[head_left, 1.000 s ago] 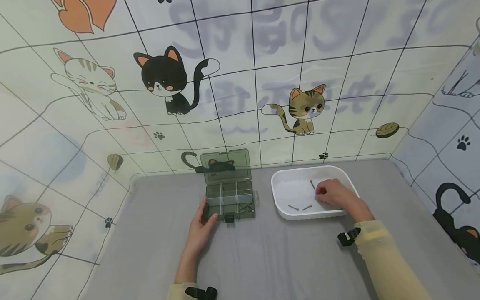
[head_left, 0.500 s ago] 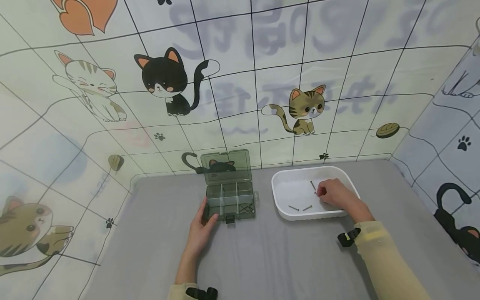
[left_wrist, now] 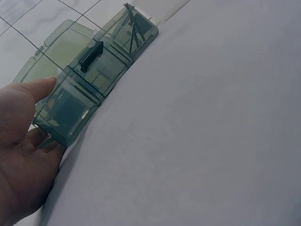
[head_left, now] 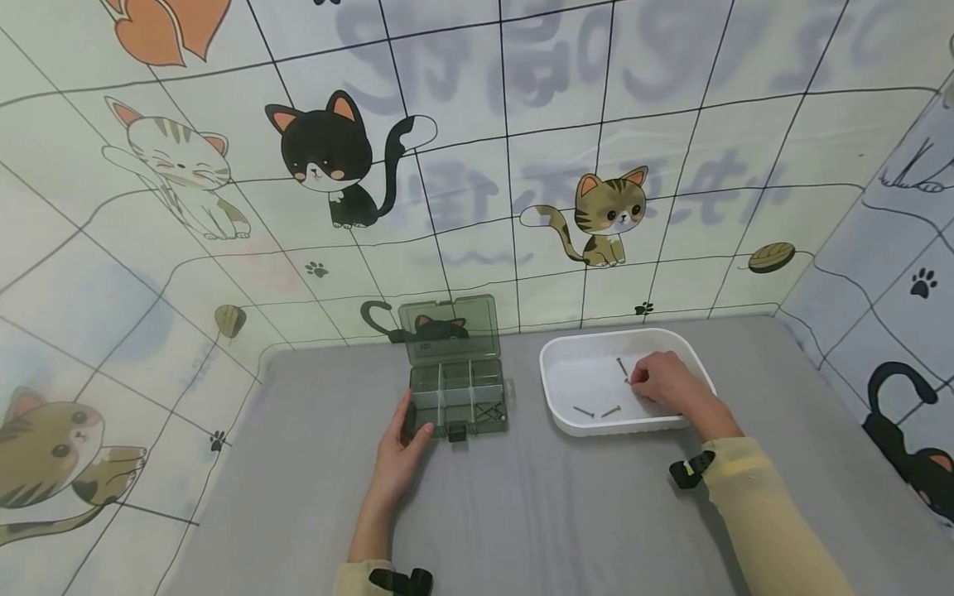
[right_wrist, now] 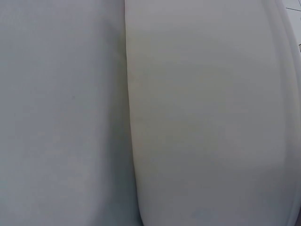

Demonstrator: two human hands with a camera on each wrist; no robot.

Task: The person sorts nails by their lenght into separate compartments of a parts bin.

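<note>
A green see-through compartment box [head_left: 456, 396] stands with its lid raised. My left hand [head_left: 397, 455] grips its left front corner, thumb on the front wall and fingers round the side, as the left wrist view also shows of that hand [left_wrist: 28, 136]. Several screws [head_left: 489, 411] lie in the front right compartment. Inside the white tray [head_left: 555, 397], my right hand [head_left: 666, 383] has its thumb and fingers together on a small screw [head_left: 628, 382], mostly hidden by the fingertips. Three other screws lie on the tray floor: one behind [head_left: 621, 364], two in front [head_left: 611, 410].
A grey cloth [head_left: 537, 513] covers the table. Behind it hangs a cat-printed sheet [head_left: 477, 190], close behind the box lid [head_left: 450, 331]. The right wrist view holds only the tray's outer wall [right_wrist: 211, 113] and the cloth.
My right fingertips have shifted slightly within the tray, and a screw end now shows beside them. The left hand and the box have stayed put.
</note>
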